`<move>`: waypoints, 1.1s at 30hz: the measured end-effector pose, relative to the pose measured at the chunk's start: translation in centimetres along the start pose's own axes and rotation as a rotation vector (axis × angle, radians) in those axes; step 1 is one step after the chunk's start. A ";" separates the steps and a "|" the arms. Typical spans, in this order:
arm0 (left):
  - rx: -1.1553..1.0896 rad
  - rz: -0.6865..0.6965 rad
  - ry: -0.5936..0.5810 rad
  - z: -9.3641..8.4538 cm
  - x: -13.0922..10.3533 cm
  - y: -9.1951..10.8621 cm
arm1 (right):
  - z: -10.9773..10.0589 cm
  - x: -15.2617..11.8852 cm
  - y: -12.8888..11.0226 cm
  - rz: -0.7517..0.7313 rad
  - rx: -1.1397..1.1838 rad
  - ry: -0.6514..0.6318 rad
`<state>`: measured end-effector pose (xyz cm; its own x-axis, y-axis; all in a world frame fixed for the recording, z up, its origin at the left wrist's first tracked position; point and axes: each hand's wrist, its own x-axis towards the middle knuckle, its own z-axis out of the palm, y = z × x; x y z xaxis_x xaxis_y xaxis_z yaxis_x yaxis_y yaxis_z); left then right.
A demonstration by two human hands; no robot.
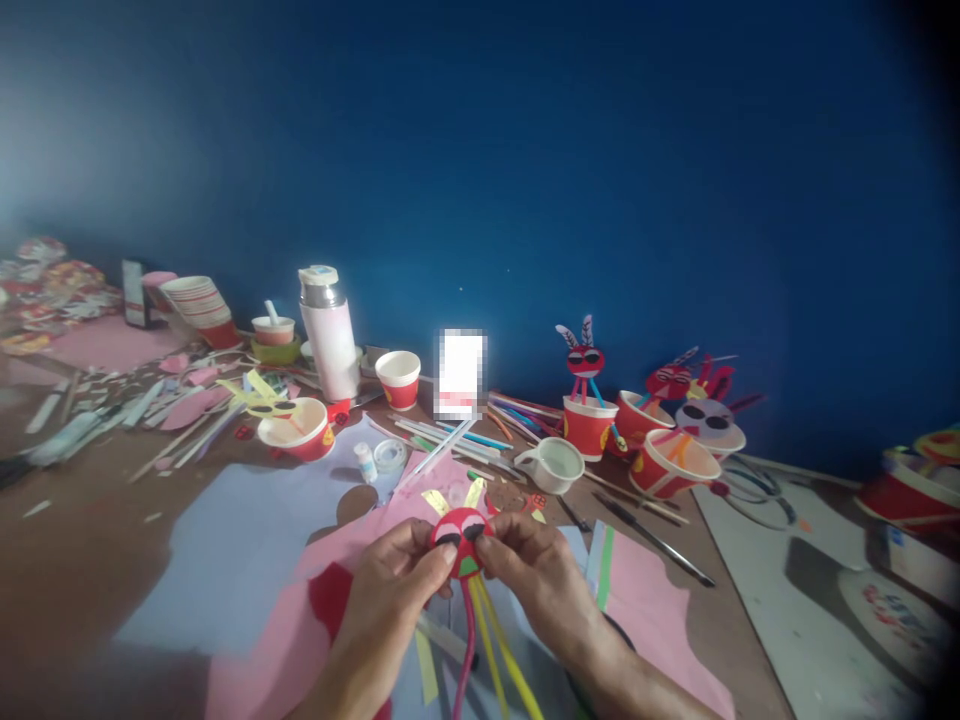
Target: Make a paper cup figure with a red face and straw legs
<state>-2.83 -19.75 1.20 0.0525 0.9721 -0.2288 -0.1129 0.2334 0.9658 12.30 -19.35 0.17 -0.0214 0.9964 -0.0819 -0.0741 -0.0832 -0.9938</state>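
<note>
Between my two hands is a red paper face (461, 530) with black-and-pink eyes, a green mouth and yellow ear-like strips on top. My left hand (390, 590) pinches its left edge, thumb in front. My right hand (544, 575) pinches the right edge the same way. Below the face hang one pink strand (465, 640) and yellow strands (502, 640). Pink paper (262, 640) and grey-blue paper (217, 540) lie beneath and beside my hands.
Along the blue wall stand a thermos (330, 340), a red paper cup (398, 382), a pixelated bright screen (460, 372) and several decorated cups (590, 425). A white cup (553, 466), a small bottle (365, 462), tape (389, 455) and a black pen (660, 543) lie nearer. Paper scraps cover the left.
</note>
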 end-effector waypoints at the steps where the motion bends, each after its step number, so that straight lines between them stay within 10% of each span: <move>1: 0.004 -0.010 -0.006 0.0 0.0 0.0 | 0.0 0.1 0.1 0.002 0.017 0.004; 33: -0.129 -0.071 -0.197 0.7 0.3 -1.0 | 0.1 0.3 0.6 0.011 0.331 0.076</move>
<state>-2.00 -19.72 0.28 0.2564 0.9323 -0.2553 -0.2269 0.3148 0.9216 12.18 -19.08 -0.40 0.0498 0.9926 -0.1104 -0.3944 -0.0820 -0.9152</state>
